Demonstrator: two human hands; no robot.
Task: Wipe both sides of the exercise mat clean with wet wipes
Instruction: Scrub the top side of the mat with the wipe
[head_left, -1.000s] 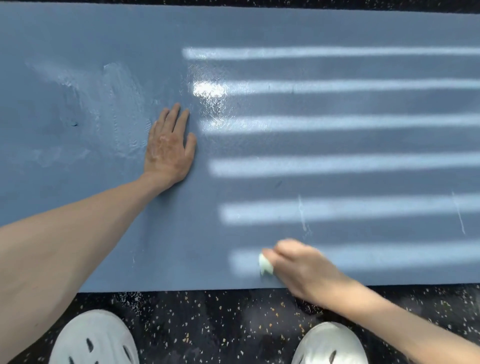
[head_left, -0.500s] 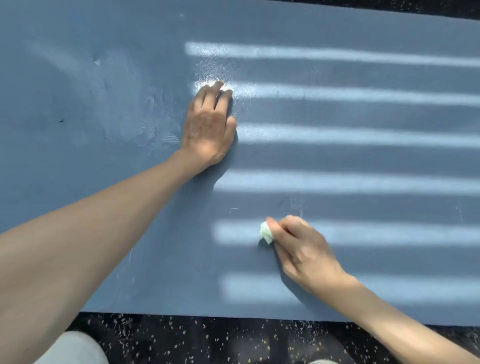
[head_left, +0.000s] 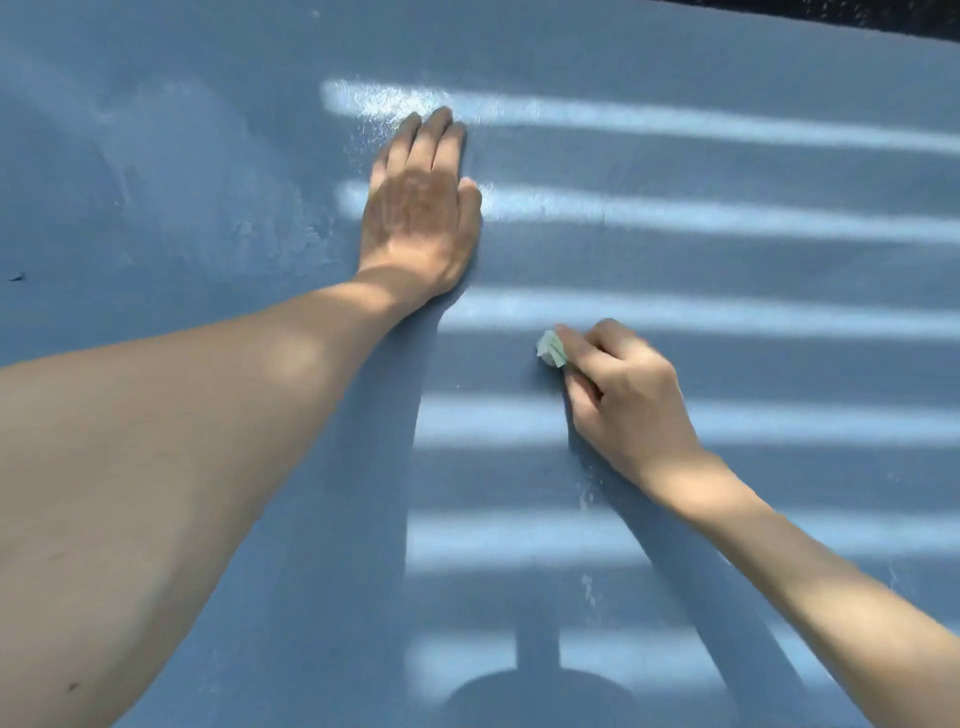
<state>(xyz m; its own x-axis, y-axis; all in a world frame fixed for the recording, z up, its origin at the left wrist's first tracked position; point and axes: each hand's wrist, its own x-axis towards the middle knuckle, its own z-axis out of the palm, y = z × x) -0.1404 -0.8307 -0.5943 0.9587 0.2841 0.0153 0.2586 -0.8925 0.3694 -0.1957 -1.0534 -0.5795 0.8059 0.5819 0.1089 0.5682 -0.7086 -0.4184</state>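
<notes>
A: What has moved in the last second?

B: Both hands have gone farther out across the mat (head_left: 727, 364). The left hand (head_left: 421, 208) slid far and right, and its fingertips now reach the farthest stripe (head_left: 675, 122) of sunlight. The right hand (head_left: 631, 402) has left the mat's near edge and sits about mid-mat. The shoes and the near floor have dropped out of view.

A: How do the fingers lie?

B: The left hand is flat, palm down, with its fingers straight and together. It presses on the mat and holds nothing. The right hand's fingers are curled round a small wadded wipe (head_left: 550, 349), pale green-white. The wipe pokes out on the hand's left side at the fingertips and touches the mat.

A: Where is the wipe from the left hand?

B: Near and right of the left wrist, apart from it, in a shaded band between two stripes.

A: And the mat?

B: Blue, lying flat, filling almost the whole view. A sliver of dark speckled floor (head_left: 831, 15) shows at the far right. A wet sheen (head_left: 384, 106) glints just left of the left fingertips. There are white scuffs (head_left: 588, 592) left of the right forearm, a dark speck (head_left: 16, 277) at the left, and a rounded shadow (head_left: 540, 691) at the near edge.
</notes>
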